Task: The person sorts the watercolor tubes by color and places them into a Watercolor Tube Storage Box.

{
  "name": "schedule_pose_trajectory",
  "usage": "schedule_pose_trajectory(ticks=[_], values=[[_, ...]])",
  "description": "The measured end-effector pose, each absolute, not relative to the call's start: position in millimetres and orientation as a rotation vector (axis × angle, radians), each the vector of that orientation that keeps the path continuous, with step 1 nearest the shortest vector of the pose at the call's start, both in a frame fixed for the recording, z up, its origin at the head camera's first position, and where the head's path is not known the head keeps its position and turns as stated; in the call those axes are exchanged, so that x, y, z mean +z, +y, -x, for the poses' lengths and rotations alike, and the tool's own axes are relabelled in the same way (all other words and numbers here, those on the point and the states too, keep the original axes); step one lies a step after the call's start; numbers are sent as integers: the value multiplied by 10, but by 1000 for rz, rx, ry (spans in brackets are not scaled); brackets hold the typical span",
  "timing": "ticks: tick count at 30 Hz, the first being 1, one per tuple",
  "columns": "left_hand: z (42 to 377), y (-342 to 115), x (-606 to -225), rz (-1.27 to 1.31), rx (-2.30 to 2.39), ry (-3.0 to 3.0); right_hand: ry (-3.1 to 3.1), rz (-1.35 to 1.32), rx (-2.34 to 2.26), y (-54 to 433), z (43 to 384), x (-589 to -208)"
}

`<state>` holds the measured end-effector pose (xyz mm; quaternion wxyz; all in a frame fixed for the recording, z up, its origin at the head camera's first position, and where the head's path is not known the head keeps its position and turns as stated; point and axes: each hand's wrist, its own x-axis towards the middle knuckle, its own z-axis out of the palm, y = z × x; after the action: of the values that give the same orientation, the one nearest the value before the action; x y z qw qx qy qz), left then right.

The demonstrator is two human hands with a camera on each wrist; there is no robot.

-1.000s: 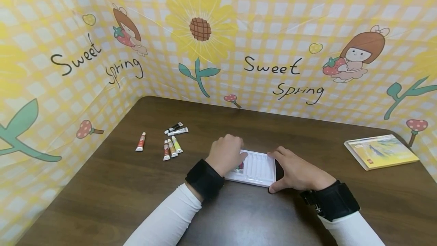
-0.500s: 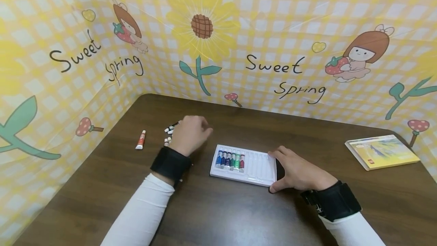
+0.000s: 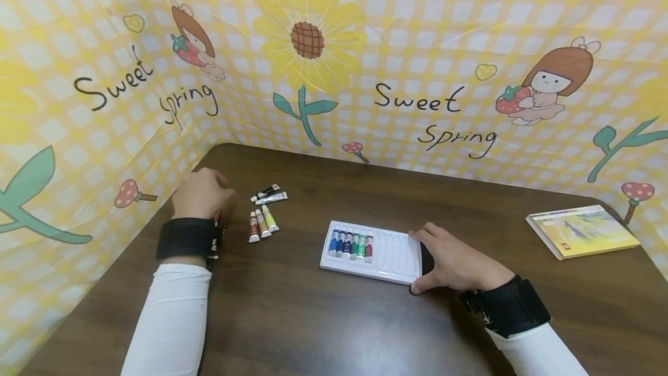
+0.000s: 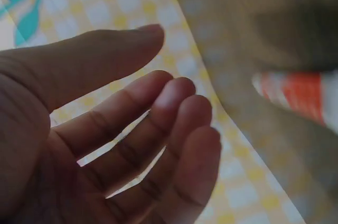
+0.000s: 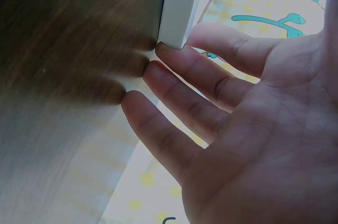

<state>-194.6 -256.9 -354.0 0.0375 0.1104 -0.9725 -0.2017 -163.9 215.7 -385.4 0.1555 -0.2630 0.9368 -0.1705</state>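
Observation:
In the head view my left hand [image 3: 200,193] is at the table's left edge, thumb and fingers apart and loosely bent, holding nothing. Just beyond its fingertips in the left wrist view lies an orange-red paint tube [image 4: 303,94], mostly hidden by the hand in the head view. A white plastic tray [image 3: 398,253] rests mid-table, with several blue, green and dark red paint tubes [image 3: 352,245] side by side in its left half. My right hand [image 3: 451,260] grips the tray's right end, thumb at the front corner, index finger at the back corner; its other fingertips touch the table [image 5: 63,86].
Between the hands lie a red tube [image 3: 253,228], a tan tube [image 3: 263,224] and a yellow tube [image 3: 270,219]. Behind them are a black tube [image 3: 265,192] and a silver tube [image 3: 272,198]. A flat yellow box [image 3: 584,234] lies far right, near the checked cloth wall [image 3: 417,45].
My left hand has left the tray and swung left past the loose tubes to the single orange-red tube, uncovering the tubes in the tray. The right hand has stayed put.

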Motion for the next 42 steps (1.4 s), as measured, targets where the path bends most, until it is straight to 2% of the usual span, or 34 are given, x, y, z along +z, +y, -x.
schedule_pose_trajectory(ticks=[8, 21, 42], values=[[1882, -2846, -3611, -353, -610, -3038, 2686, 746, -491, 2158, 1642, -3846], [1915, -2851, -3680, -306, -629, -3054, 2683, 753, -500, 2164, 1634, -3855], [1919, -2828, -3742, -419, -641, -3040, 2684, 760, -499, 2150, 1634, -3854]])
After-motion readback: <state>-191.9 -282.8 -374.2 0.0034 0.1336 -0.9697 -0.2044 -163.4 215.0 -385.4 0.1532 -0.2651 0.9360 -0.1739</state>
